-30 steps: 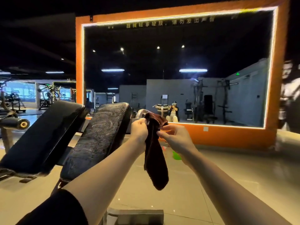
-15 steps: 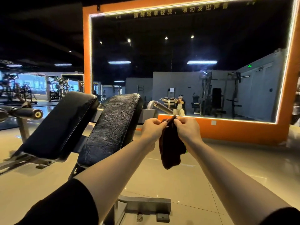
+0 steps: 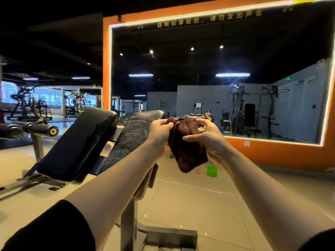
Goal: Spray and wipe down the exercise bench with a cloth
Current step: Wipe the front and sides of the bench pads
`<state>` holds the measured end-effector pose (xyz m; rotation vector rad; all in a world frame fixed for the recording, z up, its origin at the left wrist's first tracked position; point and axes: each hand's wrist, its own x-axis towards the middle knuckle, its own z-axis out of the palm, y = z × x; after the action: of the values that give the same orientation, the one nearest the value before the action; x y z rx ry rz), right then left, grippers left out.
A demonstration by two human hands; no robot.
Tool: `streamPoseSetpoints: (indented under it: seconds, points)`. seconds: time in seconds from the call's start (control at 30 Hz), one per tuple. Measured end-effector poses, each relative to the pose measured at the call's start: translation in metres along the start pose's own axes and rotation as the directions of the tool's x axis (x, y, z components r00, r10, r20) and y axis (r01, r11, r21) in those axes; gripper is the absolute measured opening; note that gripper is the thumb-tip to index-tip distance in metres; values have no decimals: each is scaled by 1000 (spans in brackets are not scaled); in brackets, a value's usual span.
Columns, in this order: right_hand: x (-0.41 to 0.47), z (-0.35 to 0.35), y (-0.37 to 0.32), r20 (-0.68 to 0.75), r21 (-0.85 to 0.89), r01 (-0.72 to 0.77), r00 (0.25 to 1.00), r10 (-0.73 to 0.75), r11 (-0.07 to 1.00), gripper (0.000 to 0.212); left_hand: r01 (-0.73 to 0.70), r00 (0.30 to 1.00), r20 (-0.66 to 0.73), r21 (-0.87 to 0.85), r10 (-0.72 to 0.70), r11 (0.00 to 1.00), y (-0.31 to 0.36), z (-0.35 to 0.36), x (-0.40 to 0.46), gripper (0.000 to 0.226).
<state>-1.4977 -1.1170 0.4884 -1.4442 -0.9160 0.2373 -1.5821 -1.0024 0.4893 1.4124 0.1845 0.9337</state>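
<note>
- Both hands are raised in front of the chest with a dark brown cloth held between them, in the air above the tiled floor
- The left hand pinches the cloth's bunched top edge with thumb and curled fingers
- The right hand wraps around the cloth's right side, thumb laid across its front
- The cloth hangs just right of the exercise bench, whose black pad shows pale swirled streaks, possibly spray or wipe marks
- A second black pad slopes on the left
- A green object sits on the floor below the cloth, too blurred to identify
- An orange-framed mirror fills the wall behind
</note>
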Motion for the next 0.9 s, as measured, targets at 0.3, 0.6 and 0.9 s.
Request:
streamPoseSetpoints:
  seconds: [0.3, 0.6, 0.9]
  points:
    - [51, 115, -22, 72, -551, 396, 899, -431, 735, 24, -127, 837, -414, 490, 358, 862, 13, -115, 21, 15]
    - [57, 169, 54, 655, -690, 720, 578, -487, -74, 35, 164, 969, -248, 651, 3, 741, -62, -213, 0, 35]
    - [152, 142, 14, 398, -906, 377, 914, -80, -192, 56, 138, 979, -202, 700, 10, 700, -75, -215, -18, 41]
